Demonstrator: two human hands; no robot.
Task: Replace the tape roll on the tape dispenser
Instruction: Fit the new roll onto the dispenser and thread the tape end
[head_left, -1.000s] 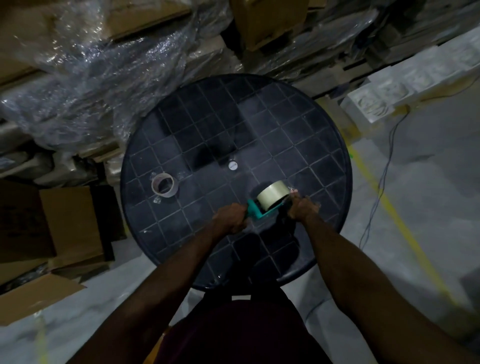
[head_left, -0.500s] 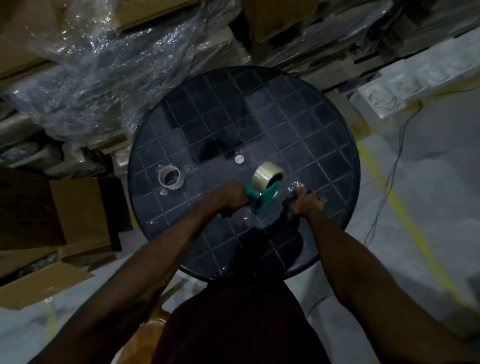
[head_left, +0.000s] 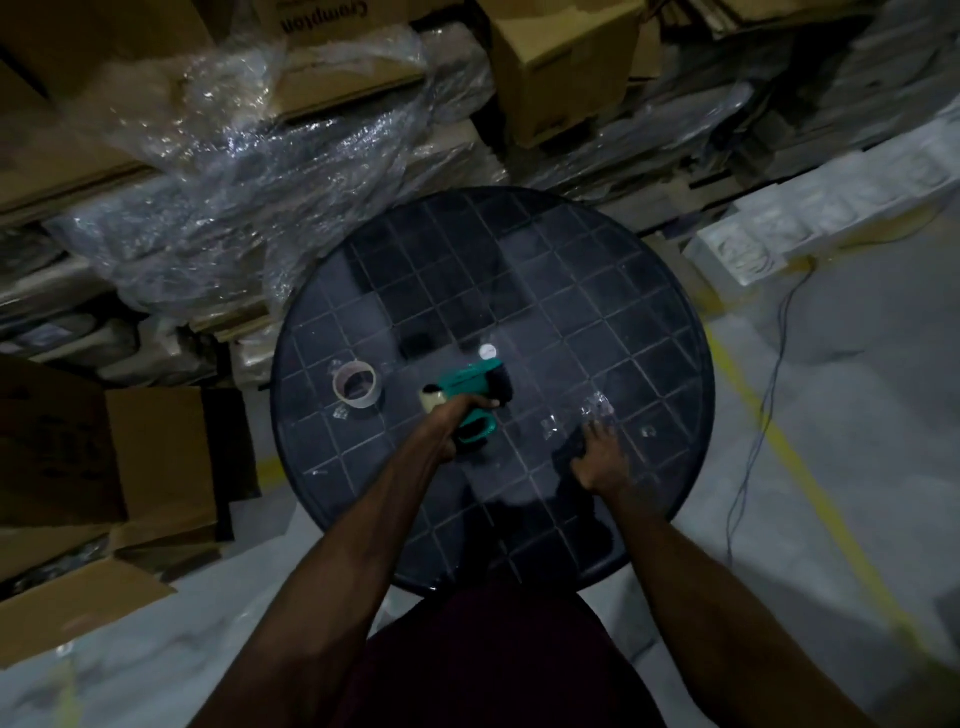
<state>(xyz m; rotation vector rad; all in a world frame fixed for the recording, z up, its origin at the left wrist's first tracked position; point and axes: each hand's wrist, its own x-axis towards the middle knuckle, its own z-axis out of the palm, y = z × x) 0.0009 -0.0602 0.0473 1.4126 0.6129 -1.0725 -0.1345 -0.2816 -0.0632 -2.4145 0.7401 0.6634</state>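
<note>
My left hand (head_left: 451, 420) grips the teal tape dispenser (head_left: 469, 384) by its handle over the middle of the round black table (head_left: 623, 291). The dispenser is turned so that only an edge of its pale tape roll (head_left: 431, 401) shows by my knuckles. A used-up tape roll (head_left: 356, 384), a thin cardboard ring, lies flat on the table to the left of the dispenser. My right hand (head_left: 602, 460) rests on the table to the right with fingers spread and holds nothing. Scraps of clear tape (head_left: 596, 414) lie just beyond its fingertips.
A small white disc (head_left: 488, 352) sits near the table's centre. Cardboard boxes (head_left: 156, 452) and plastic-wrapped stacks (head_left: 249, 171) crowd the left and far sides. White foam blocks (head_left: 810, 228) and a cable (head_left: 763, 395) lie on the floor at right, beside a yellow line (head_left: 810, 499).
My right hand has let go of the tape end and dropped flat onto the table. My left hand has turned the dispenser over and carried it to the left.
</note>
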